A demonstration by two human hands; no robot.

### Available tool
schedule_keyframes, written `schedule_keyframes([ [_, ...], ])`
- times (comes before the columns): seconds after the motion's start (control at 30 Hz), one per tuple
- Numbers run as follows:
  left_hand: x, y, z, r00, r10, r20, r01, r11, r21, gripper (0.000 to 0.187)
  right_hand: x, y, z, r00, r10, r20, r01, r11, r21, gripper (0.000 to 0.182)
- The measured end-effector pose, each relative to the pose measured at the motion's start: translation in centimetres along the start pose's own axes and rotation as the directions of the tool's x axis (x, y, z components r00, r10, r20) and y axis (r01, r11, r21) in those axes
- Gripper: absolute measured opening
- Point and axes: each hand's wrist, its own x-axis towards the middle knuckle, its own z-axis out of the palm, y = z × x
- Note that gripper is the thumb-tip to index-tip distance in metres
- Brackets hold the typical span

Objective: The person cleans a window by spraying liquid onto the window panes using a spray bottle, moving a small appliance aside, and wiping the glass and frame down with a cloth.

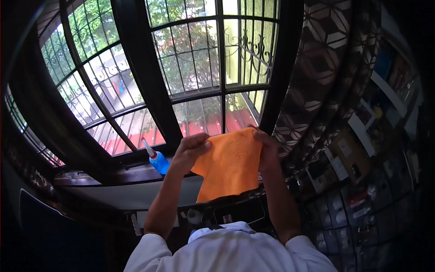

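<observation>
Observing remotely, I record: blue bottle with tapered nozzle on the dark sill; left hand, fingers pinching the matte orange cloth, which hangs before the barred window; right hand, fingers pinching its opposite upper corner; geometric-patterned curtain.

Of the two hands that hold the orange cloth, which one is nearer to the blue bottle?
The left hand: it grips the side of the cloth toward the bottle on the sill, while the right hand holds the opposite side.
</observation>
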Motion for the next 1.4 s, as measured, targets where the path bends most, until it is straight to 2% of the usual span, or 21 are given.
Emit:
schedule_keyframes([
  [0.17,1.1,0.0,-1.2,0.994,0.105,0.018,-0.106,0.987,0.124,0.023,-0.8,3.7,-0.9,0.982,0.188,0.019,-0.182,0.913,0.364,0.061],
  [0.23,0.9,0.3,-2.0,0.997,0.073,-0.007,-0.072,0.99,0.125,0.022,-0.8,5.2,-0.9,0.993,0.107,-0.045,-0.093,0.962,0.256,0.073],
  [0.27,0.6,0.2,-2.9,0.997,0.067,0.025,-0.07,0.986,0.152,0.022,-1.3,5.5,-0.8,0.996,0.013,-0.084,-0.004,0.994,0.108,0.059],
  [0.3,0.2,0.1,-3.7,0.997,0.06,0.058,-0.069,0.981,0.179,0.021,-1.3,5.4,-1.3,0.996,0.018,-0.09,-0.008,0.993,0.115,0.059],
  [0.37,-0.8,0.4,-4.4,0.995,0.052,0.088,-0.07,0.973,0.221,0.021,-1.3,4.5,-2.7,0.993,0.035,-0.112,-0.064,0.962,-0.265,0.039],
  [0.4,-1.3,0.2,-4.8,0.995,0.021,0.103,-0.047,0.967,0.25,0.02,-1.1,3.8,-1.8,0.995,0.051,-0.087,-0.072,0.963,-0.259,0.025],
  [0.53,-2.5,-0.7,-5.2,0.988,-0.07,0.136,0.044,0.982,0.183,0.02,-0.6,2.2,-1.5,0.989,0.067,-0.134,-0.118,0.899,-0.423,0.024],
  [0.6,-2.9,-1.2,-5.5,0.984,-0.106,0.142,0.088,0.987,0.131,0.023,0.0,1.3,-1.0,0.987,0.106,-0.122,-0.147,0.899,-0.412,0.024],
  [0.7,-3.6,-4.4,-6.9,0.939,-0.152,0.307,0.051,0.949,0.312,0.022,0.6,1.2,-0.9,0.979,0.159,-0.129,-0.195,0.918,-0.345,0.025],
  [0.77,-4.7,-8.8,-8.1,0.968,-0.232,0.095,0.198,0.94,0.278,0.021,0.8,1.2,-0.8,0.983,0.109,-0.148,-0.144,0.959,-0.245,0.025],
  [0.83,-5.9,-9.6,-7.4,0.95,-0.305,0.066,0.285,0.933,0.221,0.018,0.5,1.0,-1.5,0.977,0.093,-0.19,-0.137,0.963,-0.233,0.025],
  [0.9,-7.0,-12.7,-7.2,0.983,-0.183,-0.026,0.18,0.98,-0.081,0.018,-0.1,0.6,-1.6,0.978,0.067,-0.2,-0.118,0.96,-0.253,0.026],
  [0.93,-7.2,-13.7,-7.0,0.991,-0.129,-0.029,0.108,0.917,-0.383,0.021,-0.4,0.5,-1.7,0.975,0.077,-0.207,-0.13,0.958,-0.257,0.026],
  [1.03,-7.7,-14.8,-4.2,0.965,-0.157,-0.211,0.027,0.856,-0.516,0.029,-0.9,0.5,-1.9,0.971,0.093,-0.222,-0.148,0.957,-0.248,0.027],
  [1.1,-8.4,-17.9,-4.9,0.982,-0.098,-0.16,0.024,0.911,-0.411,0.038,-1.6,0.7,-2.6,0.959,0.049,-0.279,-0.123,0.959,-0.256,0.027],
  [1.13,-8.4,-16.7,-4.1,0.969,-0.101,-0.225,-0.019,0.88,-0.475,0.039,-2.0,0.8,-1.3,0.96,0.053,-0.276,-0.129,0.957,-0.262,0.027],
  [1.2,-7.9,-11.5,-2.1,0.93,-0.055,-0.363,-0.166,0.819,-0.55,0.041,-3.2,0.1,2.7,0.943,-0.138,-0.302,-0.005,0.903,-0.429,0.031],
  [1.27,-8.7,-5.9,-1.5,0.899,0.096,-0.427,-0.309,0.83,-0.465,0.04,-3.9,-0.8,8.4,0.972,-0.203,-0.115,0.119,0.855,-0.506,0.032],
  [1.33,-11.1,-1.2,-0.5,0.752,0.24,-0.614,-0.501,0.813,-0.296,0.037,-3.6,-3.7,12.0,0.952,0.024,0.306,0.145,0.842,-0.52,0.031],
  [1.37,-11.6,2.0,-0.2,0.764,0.212,-0.609,-0.472,0.828,-0.304,0.037,-4.0,-3.5,13.4,0.95,-0.076,0.304,0.203,0.888,-0.412,0.034],
  [1.4,-11.9,4.6,-1.2,0.898,0.298,-0.325,-0.425,0.778,-0.462,0.032,-4.0,-6.4,15.0,0.906,0.307,0.293,-0.102,0.828,-0.551,0.036],
])
